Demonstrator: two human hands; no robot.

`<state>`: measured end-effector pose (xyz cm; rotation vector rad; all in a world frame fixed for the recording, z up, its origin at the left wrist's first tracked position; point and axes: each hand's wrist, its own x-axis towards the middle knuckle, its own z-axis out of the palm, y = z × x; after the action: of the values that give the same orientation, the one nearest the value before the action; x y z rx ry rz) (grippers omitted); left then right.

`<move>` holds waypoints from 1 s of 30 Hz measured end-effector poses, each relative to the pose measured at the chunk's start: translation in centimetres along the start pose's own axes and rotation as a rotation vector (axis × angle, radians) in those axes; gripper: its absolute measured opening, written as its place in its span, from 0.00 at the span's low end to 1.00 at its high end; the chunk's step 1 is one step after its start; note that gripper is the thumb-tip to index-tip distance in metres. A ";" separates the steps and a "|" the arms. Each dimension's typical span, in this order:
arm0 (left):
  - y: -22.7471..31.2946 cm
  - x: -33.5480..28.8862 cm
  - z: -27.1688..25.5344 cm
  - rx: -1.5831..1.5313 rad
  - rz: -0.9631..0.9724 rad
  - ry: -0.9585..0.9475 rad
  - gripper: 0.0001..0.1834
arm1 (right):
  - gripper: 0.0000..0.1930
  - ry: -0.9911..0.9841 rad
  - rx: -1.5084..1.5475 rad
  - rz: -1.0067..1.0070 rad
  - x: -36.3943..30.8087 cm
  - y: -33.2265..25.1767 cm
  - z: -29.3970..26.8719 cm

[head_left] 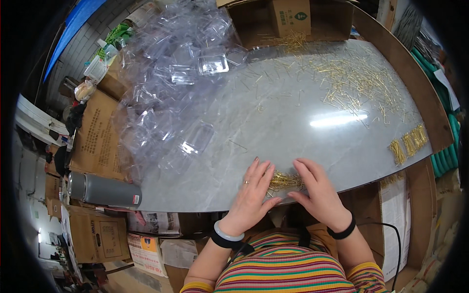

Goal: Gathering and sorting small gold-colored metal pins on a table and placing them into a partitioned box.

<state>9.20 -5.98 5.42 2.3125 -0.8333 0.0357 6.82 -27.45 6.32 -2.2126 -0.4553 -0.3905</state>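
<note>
- Bench (273, 129): grey marble-look top, takes up most of the view; ceiling-light glare on R half.
- Heap of clear plastic boxes (178, 105): piled high on L side of bench, back to mid; a few lie flatter at its near edge.
- Open cardboard box (332, 22): brown, at bench's far edge, a smaller carton (291, 18) standing in it.
- Printed carton (97, 134): brown, beside the heap, L edge of bench.
- Loose wire hooks (361, 80): gold-col., scattered thick over far R of bench, thinning twd the middle; small clump (294, 41) of same just in front of open box.
- Vacuum bottle (111, 189): dk grey, on its side, nr L corner.
- L hand (252, 188): fingers straight & close tog., thumb out wide; at L end of the hook bundle, palm down, ring on one finger.
- R hand (315, 187): thumb & fingers wide apart, at R end of same bundle; can't tell how hard either presses.
- Row of tidy hook bunches (408, 144): gold, side by side, R end of bench, well apart from R hand.
- Hook bundle (285, 180): gold wire, lying crosswise nr bench's front edge, btwn both hands.
- Bracelet (228, 231): pale, L wrist, just above a blk band.
</note>
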 end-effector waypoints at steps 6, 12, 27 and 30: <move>0.7 1.2 1.2 0.096 0.075 -0.015 0.34 | 0.26 -0.011 -0.272 0.058 -2.8 0.5 -1.0; 0.9 1.0 2.1 0.068 0.060 0.015 0.32 | 0.27 0.015 -0.107 0.067 -1.6 2.1 -0.3; -0.4 0.6 1.1 -0.188 -0.015 -0.023 0.47 | 0.28 -0.200 -0.106 -0.114 0.5 0.9 0.5; -0.4 0.5 1.0 -0.155 0.000 -0.003 0.49 | 0.28 -0.202 -0.259 -0.198 0.5 1.1 1.4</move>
<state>9.63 -6.65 4.59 2.1678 -0.8086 -0.0310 7.91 -26.89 4.89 -2.4790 -0.7750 -0.3468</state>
